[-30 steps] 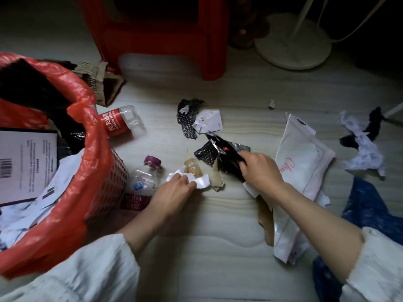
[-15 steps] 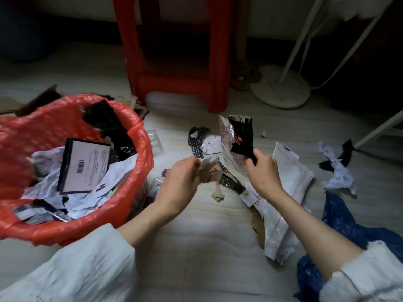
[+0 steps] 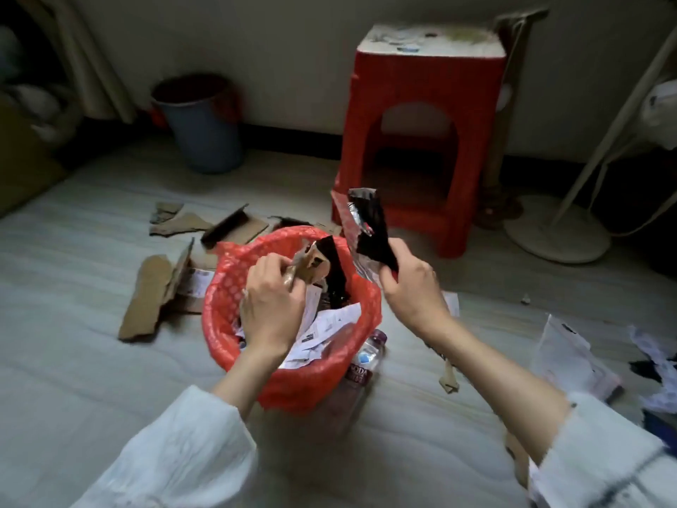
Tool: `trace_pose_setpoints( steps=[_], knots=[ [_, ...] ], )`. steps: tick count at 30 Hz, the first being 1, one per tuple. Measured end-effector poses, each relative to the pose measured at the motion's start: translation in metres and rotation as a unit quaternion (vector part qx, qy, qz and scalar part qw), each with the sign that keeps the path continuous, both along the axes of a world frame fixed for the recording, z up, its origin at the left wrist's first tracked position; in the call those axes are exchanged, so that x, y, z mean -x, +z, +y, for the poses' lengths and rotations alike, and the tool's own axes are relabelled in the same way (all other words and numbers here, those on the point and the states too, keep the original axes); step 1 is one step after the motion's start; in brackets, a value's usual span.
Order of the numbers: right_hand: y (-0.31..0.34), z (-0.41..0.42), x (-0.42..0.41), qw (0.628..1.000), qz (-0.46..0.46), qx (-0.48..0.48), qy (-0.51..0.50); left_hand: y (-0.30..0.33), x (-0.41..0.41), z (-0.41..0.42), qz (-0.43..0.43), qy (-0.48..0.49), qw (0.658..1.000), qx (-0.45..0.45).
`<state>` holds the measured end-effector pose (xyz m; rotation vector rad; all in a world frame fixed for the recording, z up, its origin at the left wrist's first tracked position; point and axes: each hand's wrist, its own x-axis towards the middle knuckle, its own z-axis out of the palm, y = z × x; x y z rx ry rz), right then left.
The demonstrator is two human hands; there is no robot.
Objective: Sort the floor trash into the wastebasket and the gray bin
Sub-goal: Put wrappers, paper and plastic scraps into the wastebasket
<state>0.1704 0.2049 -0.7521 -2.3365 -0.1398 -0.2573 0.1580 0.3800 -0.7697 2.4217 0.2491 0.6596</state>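
My left hand [image 3: 273,309] hangs over the mouth of the round wastebasket lined with a red plastic bag [image 3: 219,287], its grip pinching a crumpled scrap of brown paper and clear wrapping [image 3: 311,267] that sticks up just above the rim. My right hand [image 3: 414,287] is raised beside the basket's right edge, grip curled tight round the lower end of a torn black-and-silver foil wrapper [image 3: 366,229], which stands upright above my knuckles.

Inside the basket lie white printed paper slips [image 3: 329,324] and a dark crumpled piece of plastic [image 3: 335,273]. A clear plastic bottle with a purple cap [image 3: 368,355] lies on the pale floor [image 3: 91,361] against the basket's right side. Flat pieces of brown cardboard [image 3: 146,298] are spread on the floor left of and behind the basket.

The gray round bin with a dark liner [image 3: 205,141] stands well apart from me, against the far wall. To its right stands a red plastic stool with a stained white top [image 3: 421,122], and beyond that the round white base of a stand [image 3: 557,232]. On the floor to my right lie a white plastic mailing pouch [image 3: 571,350] and some crumpled white paper [image 3: 659,364]. A small brown scrap [image 3: 448,379] lies under my right forearm.
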Motion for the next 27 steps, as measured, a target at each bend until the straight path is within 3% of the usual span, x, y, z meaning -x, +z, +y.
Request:
trace_pose_setpoints(
  steps=[2,3,6,7,9,11,13,15,17,19,22,24,27],
  knots=[
    [-0.006,0.021,0.0,0.998,0.014,0.057,0.028,-0.011,0.006,0.015,0.045,-0.007,0.998,-0.052],
    [-0.011,0.031,0.0,0.993,0.03,0.098,0.059,-0.017,0.008,0.021,0.11,-0.033,0.989,-0.097],
    [-0.031,0.048,0.0,0.949,0.131,0.231,0.171,-0.028,0.006,0.037,0.392,-0.113,0.888,-0.21],
    [-0.037,0.052,0.001,0.927,0.155,0.273,0.204,-0.029,0.005,0.042,0.432,-0.112,0.871,-0.203],
    [-0.045,0.054,0.001,0.898,0.163,0.332,0.239,-0.028,0.003,0.048,0.385,-0.062,0.912,-0.127],
    [-0.051,0.051,0.001,0.901,0.144,0.32,0.256,-0.028,0.0,0.052,0.248,0.027,0.966,-0.062],
    [-0.054,0.045,0.001,0.904,0.124,0.312,0.265,-0.028,-0.001,0.052,0.137,0.043,0.984,-0.102],
    [-0.057,0.038,0.003,0.9,0.094,0.333,0.266,-0.036,-0.004,0.047,0.082,-0.047,0.974,-0.204],
    [-0.064,0.03,0.007,0.904,0.067,0.345,0.244,-0.048,-0.012,0.038,0.064,-0.189,0.923,-0.33],
    [-0.073,0.019,0.011,0.923,0.001,0.329,0.202,-0.062,-0.022,0.03,0.176,-0.295,0.848,-0.403],
    [-0.084,0.009,0.016,0.933,-0.008,0.301,0.198,-0.086,-0.029,0.031,0.441,-0.293,0.763,-0.37],
    [-0.087,0.008,0.018,0.936,0.025,0.275,0.217,-0.105,-0.034,0.032,0.515,-0.274,0.731,-0.353],
    [-0.093,0.005,0.015,0.935,0.022,0.281,0.217,-0.116,-0.042,0.028,0.544,-0.265,0.711,-0.358]
  ],
)
